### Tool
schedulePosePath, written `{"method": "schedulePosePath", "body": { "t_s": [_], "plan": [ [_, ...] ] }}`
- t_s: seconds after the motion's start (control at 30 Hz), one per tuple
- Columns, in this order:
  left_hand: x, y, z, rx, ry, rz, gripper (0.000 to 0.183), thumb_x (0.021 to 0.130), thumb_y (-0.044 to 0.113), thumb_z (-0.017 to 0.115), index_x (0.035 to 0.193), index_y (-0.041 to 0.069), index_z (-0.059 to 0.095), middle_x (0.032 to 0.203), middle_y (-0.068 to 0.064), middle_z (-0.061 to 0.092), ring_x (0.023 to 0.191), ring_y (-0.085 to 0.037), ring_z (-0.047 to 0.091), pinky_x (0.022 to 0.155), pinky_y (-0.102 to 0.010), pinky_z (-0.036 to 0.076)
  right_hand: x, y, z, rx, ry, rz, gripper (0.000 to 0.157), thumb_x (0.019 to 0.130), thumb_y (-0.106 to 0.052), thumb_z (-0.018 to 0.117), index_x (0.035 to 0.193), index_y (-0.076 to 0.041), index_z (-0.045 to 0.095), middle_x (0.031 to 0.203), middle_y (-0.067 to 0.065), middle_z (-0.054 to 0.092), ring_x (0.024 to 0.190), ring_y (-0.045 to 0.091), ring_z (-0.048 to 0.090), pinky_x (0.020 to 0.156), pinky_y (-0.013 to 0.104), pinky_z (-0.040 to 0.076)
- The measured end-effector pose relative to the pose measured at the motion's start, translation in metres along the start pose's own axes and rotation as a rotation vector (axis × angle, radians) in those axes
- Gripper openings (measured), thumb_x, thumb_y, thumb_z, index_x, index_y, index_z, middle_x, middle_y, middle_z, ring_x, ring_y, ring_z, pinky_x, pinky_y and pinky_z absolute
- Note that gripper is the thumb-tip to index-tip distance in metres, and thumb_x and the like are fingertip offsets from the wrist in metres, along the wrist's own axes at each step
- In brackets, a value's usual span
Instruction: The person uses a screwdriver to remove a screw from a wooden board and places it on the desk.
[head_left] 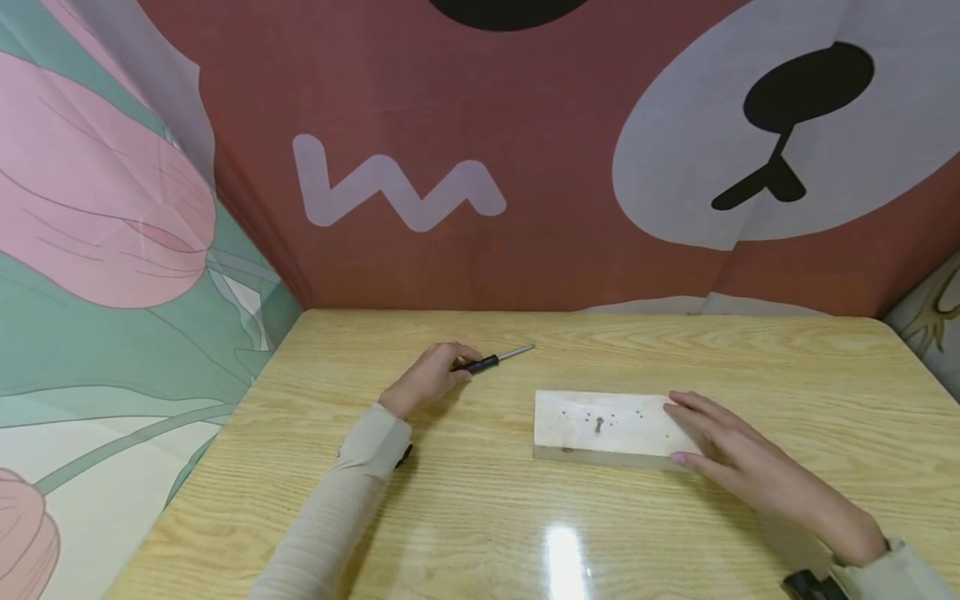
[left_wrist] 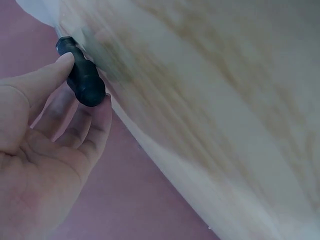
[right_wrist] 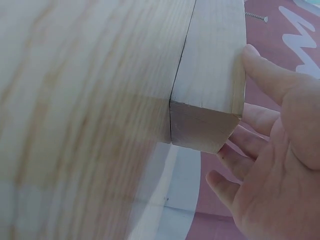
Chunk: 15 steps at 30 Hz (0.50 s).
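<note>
At the left, my left hand (head_left: 431, 377) holds a screwdriver (head_left: 487, 363) by its black handle. Its metal shaft points right and away from me, low over the table. Thumb and fingertips pinch the handle (left_wrist: 85, 80) in the left wrist view. A pale wooden block (head_left: 570, 429) with several small holes lies flat on the table. One screw (head_left: 599, 424) stands up from its top, left of the middle. My right hand (head_left: 750, 454) spans the block's right end, thumb at the near edge and fingers at the far edge. The right wrist view shows the screw (right_wrist: 257, 17) beyond the thumb.
The wood-grain table (head_left: 465, 517) stretches under both hands. Behind it hangs a red-brown printed cloth (head_left: 540, 167) with a cartoon face. A floral printed cloth (head_left: 97, 183) hangs along the left side.
</note>
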<state>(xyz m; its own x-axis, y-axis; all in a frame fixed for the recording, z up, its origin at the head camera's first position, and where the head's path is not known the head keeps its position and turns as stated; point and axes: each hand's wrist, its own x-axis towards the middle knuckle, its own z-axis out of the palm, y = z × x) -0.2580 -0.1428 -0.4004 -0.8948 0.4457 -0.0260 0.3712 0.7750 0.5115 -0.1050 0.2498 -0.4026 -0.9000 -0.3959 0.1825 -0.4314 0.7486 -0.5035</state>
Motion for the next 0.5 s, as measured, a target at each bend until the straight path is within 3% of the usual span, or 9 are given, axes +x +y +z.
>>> {"method": "schedulePosePath", "body": {
  "t_s": [0.07, 0.17, 0.27, 0.4, 0.5],
  "plan": [
    [0.0005, -0.0003, 0.0003, -0.007, -0.001, 0.001, 0.03, 0.084, 0.008, 0.065, 0.113, 0.015, 0.065, 0.112, -0.002, 0.064, 0.089, -0.014, 0.061, 0.077, -0.029, 0.052, -0.0001, 0.0006, 0.0, -0.001, 0.004, -0.002, 0.059, 0.087, -0.034, 0.061, 0.139, -0.016, 0.039, 0.144, 0.012, 0.034, 0.127, 0.037, 0.036, 0.1, 0.011, 0.025],
    [0.0013, -0.0013, 0.0008, -0.013, 0.004, 0.017, 0.031, 0.083, 0.006, 0.066, 0.113, 0.013, 0.065, 0.11, -0.003, 0.065, 0.091, -0.015, 0.063, 0.08, -0.03, 0.053, 0.0, 0.0005, -0.0003, 0.005, 0.004, 0.002, 0.059, 0.086, -0.034, 0.061, 0.139, -0.016, 0.039, 0.144, 0.011, 0.035, 0.127, 0.037, 0.035, 0.1, 0.015, 0.027],
    [0.0017, -0.0031, 0.0015, -0.005, 0.007, 0.027, 0.033, 0.08, 0.005, 0.068, 0.113, 0.011, 0.065, 0.108, -0.004, 0.067, 0.093, -0.016, 0.063, 0.082, -0.031, 0.052, 0.0004, 0.0, -0.0007, 0.021, 0.0, 0.005, 0.059, 0.086, -0.033, 0.062, 0.139, -0.016, 0.039, 0.144, 0.013, 0.034, 0.127, 0.039, 0.035, 0.102, 0.033, 0.032],
    [0.002, -0.0056, 0.0025, 0.02, 0.007, 0.033, 0.034, 0.079, 0.005, 0.069, 0.112, 0.009, 0.064, 0.105, -0.005, 0.068, 0.092, -0.016, 0.062, 0.083, -0.031, 0.052, 0.0012, -0.0004, -0.0006, 0.051, -0.002, 0.002, 0.06, 0.086, -0.031, 0.063, 0.138, -0.013, 0.04, 0.143, 0.016, 0.034, 0.126, 0.042, 0.034, 0.092, 0.057, 0.035],
    [0.0024, -0.0062, 0.0029, 0.043, 0.009, 0.042, 0.033, 0.079, 0.005, 0.07, 0.111, 0.008, 0.065, 0.102, -0.006, 0.068, 0.09, -0.016, 0.062, 0.083, -0.032, 0.051, 0.0013, -0.0003, -0.0005, 0.065, -0.005, 0.003, 0.06, 0.085, -0.031, 0.064, 0.137, -0.012, 0.041, 0.143, 0.017, 0.034, 0.126, 0.043, 0.034, 0.089, 0.061, 0.035]
  ]
}}
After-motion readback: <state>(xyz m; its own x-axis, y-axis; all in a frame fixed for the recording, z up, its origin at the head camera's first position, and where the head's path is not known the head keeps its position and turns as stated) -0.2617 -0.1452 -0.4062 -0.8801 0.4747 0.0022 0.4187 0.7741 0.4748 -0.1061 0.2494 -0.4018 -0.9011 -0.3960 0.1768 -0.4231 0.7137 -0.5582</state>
